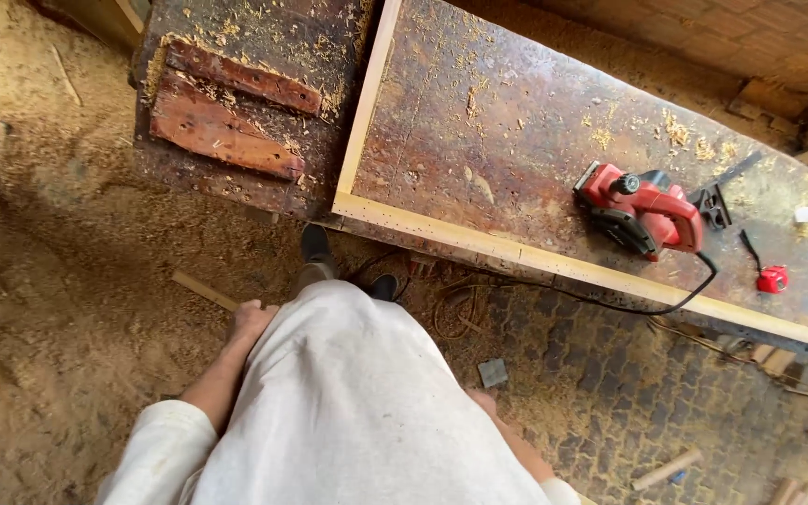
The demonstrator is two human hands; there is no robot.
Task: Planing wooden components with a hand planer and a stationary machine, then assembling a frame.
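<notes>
Head view: my left hand [252, 318] hangs loose at my hip, holding nothing. Right hand [484, 402] mostly hidden behind my shirt [348, 402], can't tell its grip. Red planer [642, 210] sits on the workbench [479, 112], well apart from both hands, cord [610, 301] trailing off the edge.

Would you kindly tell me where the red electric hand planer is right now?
In the head view, the red electric hand planer rests on the worn workbench, right of centre, beside a small red tape measure.

The person wears a loose off-white garment [348, 402] with long sleeves pushed up above the forearms, and dark shoes [315, 245]. Left hand [252, 318] and right hand [484, 402] are bare.
</notes>
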